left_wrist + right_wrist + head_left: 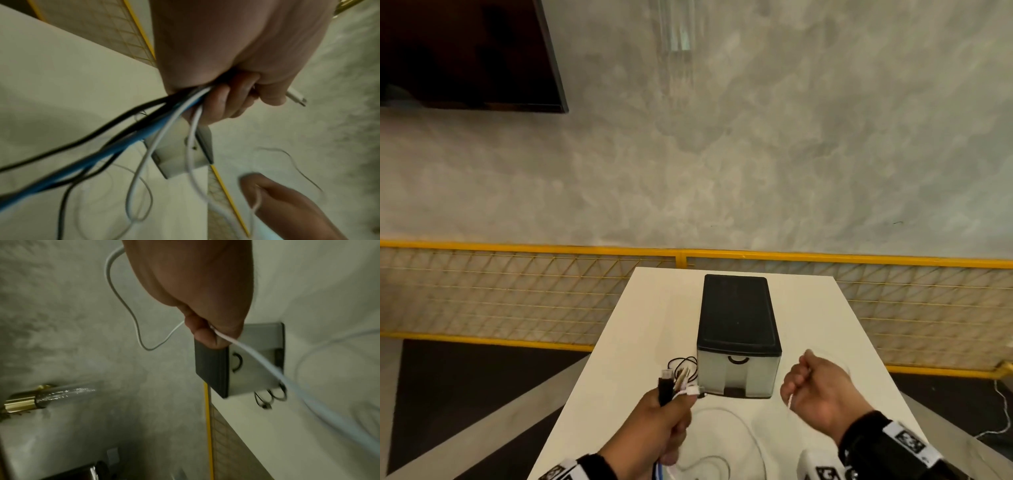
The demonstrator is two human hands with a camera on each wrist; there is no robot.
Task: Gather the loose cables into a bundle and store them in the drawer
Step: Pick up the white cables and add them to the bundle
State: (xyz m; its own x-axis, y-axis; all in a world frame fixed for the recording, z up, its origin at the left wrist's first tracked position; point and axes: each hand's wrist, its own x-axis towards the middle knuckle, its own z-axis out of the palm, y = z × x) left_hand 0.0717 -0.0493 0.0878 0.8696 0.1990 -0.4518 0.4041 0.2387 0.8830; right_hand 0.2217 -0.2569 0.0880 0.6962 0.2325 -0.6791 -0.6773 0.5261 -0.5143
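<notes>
Head view looks down on a white table (825, 315) with a small drawer unit (738, 337) standing near its middle, black on top, pale on the front, its drawer (736, 375) closed with a curved handle. Both hands are raised above the near end of the table, one to each side of the unit.

The left hand (664, 425) is closed in a fist round a bunch of cables (131, 129) (black, blue and white strands, as the left wrist view shows). Several plug ends (674, 383) stick up out of the top of the fist, and the strands trail down out of its underside toward the table. A white connector (296, 99) pokes out past the fingers (224, 100).

The right hand (818, 390) is curled too, pinching a thin white cable (255, 356) between thumb and fingers. From the pinch this cable runs down and across toward the left hand; its free part loops up behind the right hand. The right wrist view is blurred, so exactly which fingers hold it is hard to tell.

A small loop of black cable (683, 365) lies on the table just beside the left front corner of the drawer unit, apart from both hands. Faint white cable loops (722, 442) rest on the table between the forearms.

Behind the table runs a yellow mesh fence (517, 291) below a grey wall (756, 154), with a dark screen (465, 51) mounted at the upper left.
</notes>
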